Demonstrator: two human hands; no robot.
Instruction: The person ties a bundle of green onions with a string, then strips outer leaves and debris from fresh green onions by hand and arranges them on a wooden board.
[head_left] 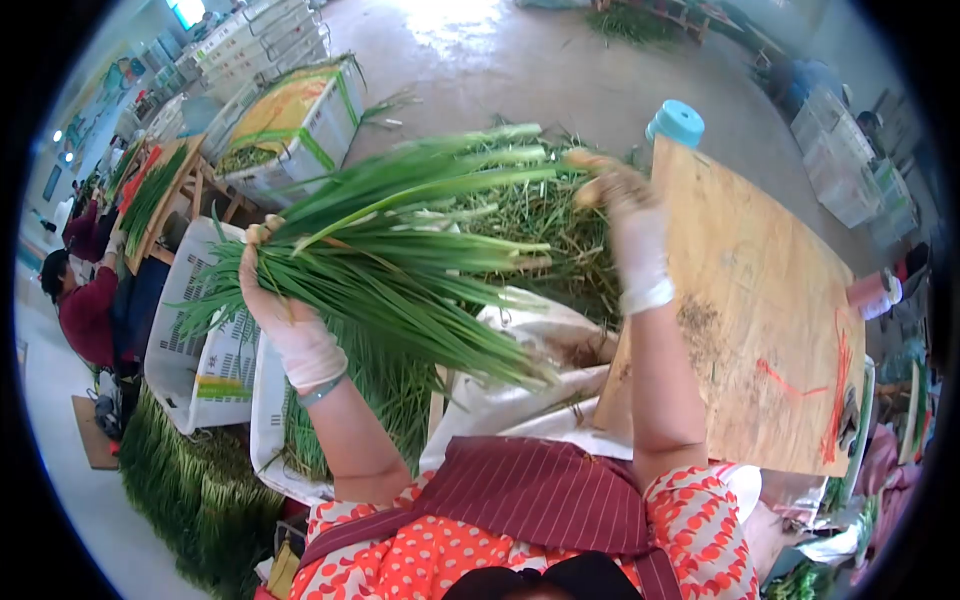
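1. Left hand closes around one end of a bunch of greens, before my camera.
2. Right hand hangs partly open near the pale stalk ends, thumb and finger apart.
3. Blur softens that hand; its palm is hidden from me.
4. Long, green and fanned, the bunch spreads above a pile of trimmings.
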